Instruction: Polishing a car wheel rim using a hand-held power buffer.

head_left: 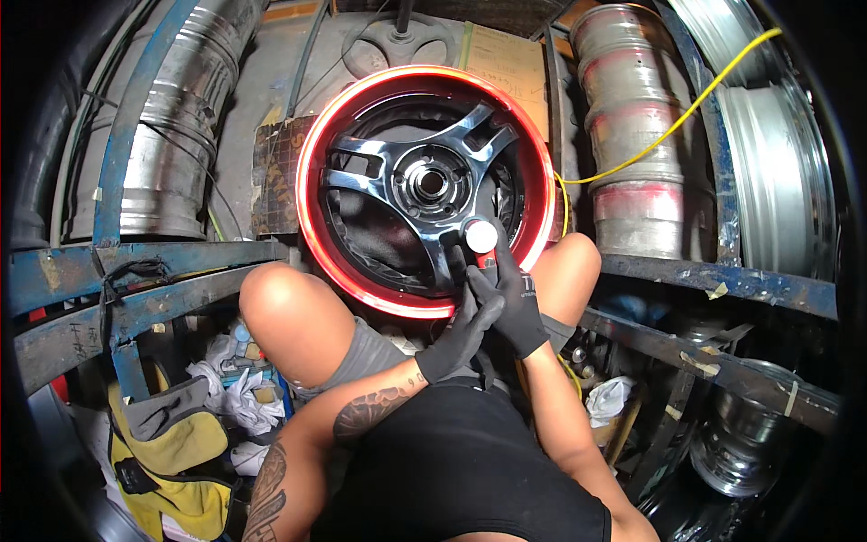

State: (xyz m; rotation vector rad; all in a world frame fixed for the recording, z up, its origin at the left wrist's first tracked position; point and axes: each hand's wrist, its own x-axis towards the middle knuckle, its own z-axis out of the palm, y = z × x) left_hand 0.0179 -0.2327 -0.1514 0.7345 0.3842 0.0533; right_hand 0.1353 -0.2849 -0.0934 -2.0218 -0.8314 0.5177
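Observation:
A wheel rim (pixel 438 239) with dark glossy spokes and a bright red outer lip leans in front of me between my knees. My right hand (pixel 517 312), in a black glove, is closed around a red and black hand-held tool (pixel 486 260) with a round white end. That white end is over the lower right spoke; I cannot tell whether it touches. My left hand (pixel 459 336), also gloved in black, lies against the right hand just below the tool, its fingers stretched out. The tool's lower part is hidden by the gloves.
Stacked metal wheel barrels (pixel 632 135) stand on the right, with more barrels (pixel 172 135) on the left. Blue metal frames (pixel 722 280) flank both sides. A yellow cable (pixel 682 117) runs across the right. Crumpled white plastic (pixel 248 402) and a yellow and grey item (pixel 176 452) lie lower left.

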